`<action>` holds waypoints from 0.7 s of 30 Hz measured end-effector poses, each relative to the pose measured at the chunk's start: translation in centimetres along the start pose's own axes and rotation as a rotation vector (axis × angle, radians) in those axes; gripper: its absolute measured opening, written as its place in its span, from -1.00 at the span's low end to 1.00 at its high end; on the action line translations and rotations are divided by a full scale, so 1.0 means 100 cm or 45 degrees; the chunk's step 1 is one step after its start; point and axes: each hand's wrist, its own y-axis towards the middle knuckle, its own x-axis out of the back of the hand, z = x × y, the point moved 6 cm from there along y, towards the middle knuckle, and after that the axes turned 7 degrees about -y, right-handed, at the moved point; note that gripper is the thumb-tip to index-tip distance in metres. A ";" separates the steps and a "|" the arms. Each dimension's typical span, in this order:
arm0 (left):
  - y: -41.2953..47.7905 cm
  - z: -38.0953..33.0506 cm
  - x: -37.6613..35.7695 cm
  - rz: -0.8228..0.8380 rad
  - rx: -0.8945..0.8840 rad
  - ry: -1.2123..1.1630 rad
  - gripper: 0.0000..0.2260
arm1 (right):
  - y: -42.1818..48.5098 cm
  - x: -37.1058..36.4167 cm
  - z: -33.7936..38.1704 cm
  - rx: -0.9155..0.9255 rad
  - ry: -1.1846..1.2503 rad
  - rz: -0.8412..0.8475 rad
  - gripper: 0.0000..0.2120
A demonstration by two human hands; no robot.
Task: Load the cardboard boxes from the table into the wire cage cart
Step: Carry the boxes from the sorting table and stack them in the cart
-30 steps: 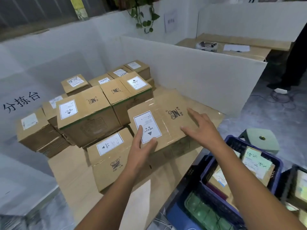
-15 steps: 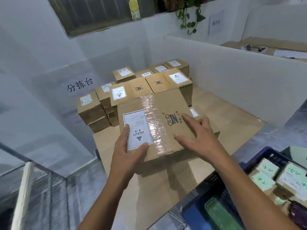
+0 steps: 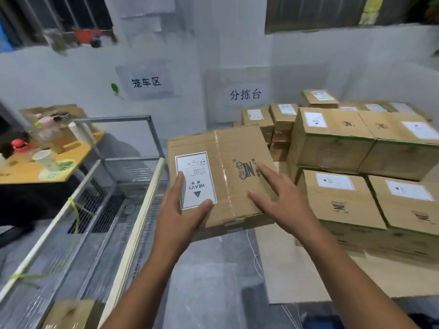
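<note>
Above the grey floor (image 3: 213, 281), in the gap between cart and table: one cardboard box (image 3: 228, 150), held clear of both and tilted slightly, its taped top face to the camera. Top bears a white label (image 3: 199, 172) printed HEAVY on its left half and a dark printed logo on its right half. Left hand (image 3: 180, 217): grasps the near-left corner of the box, thumb laid across the label's lower edge, one finger straight along the left side; the remaining fingers are hidden under the box. Right hand (image 3: 282, 198): lies on the box's top near its right edge, fingers straight and spread, nothing clasped. Left of the box, just beside it: wire cage cart (image 3: 142, 217), mesh walls, cream top rails, grey metal end frame; a blurred brown cardboard shape (image 3: 69, 314) shows in its near corner. Right of the box: table (image 3: 297, 269) with a cardboard-covered top, carrying stacked boxes (image 3: 332, 138) of like make, two tiers high nearest, smaller ones behind. Beyond the box, on the white wall: paper sign (image 3: 245, 95); a second sign (image 3: 146, 82) further left. Far left of the box, past the cart: orange side table (image 3: 35, 172) holding a white cup (image 3: 45, 159) and assorted small items, too blurred to list.
</note>
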 end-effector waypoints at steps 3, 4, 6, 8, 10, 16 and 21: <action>-0.006 0.025 0.067 -0.115 0.057 -0.008 -0.10 | 0.006 -0.055 0.050 0.085 0.040 0.108 -0.32; -0.009 0.033 0.088 -0.152 0.080 -0.019 -0.11 | 0.007 -0.072 0.065 0.111 0.046 0.148 -0.32; -0.014 0.049 0.123 -0.228 0.123 -0.060 -0.13 | 0.009 -0.104 0.090 0.152 0.030 0.228 -0.32; -0.018 0.065 0.151 -0.291 0.164 -0.091 -0.13 | 0.013 -0.133 0.110 0.171 0.010 0.307 -0.31; -0.020 0.081 0.174 -0.355 0.207 -0.108 -0.14 | 0.020 -0.160 0.128 0.207 -0.008 0.376 -0.30; -0.013 0.126 0.228 -0.580 0.351 -0.031 -0.21 | 0.058 -0.244 0.169 0.338 -0.076 0.598 -0.30; 0.006 0.149 0.265 -0.804 0.453 0.025 -0.28 | 0.104 -0.318 0.197 0.463 -0.037 0.758 -0.31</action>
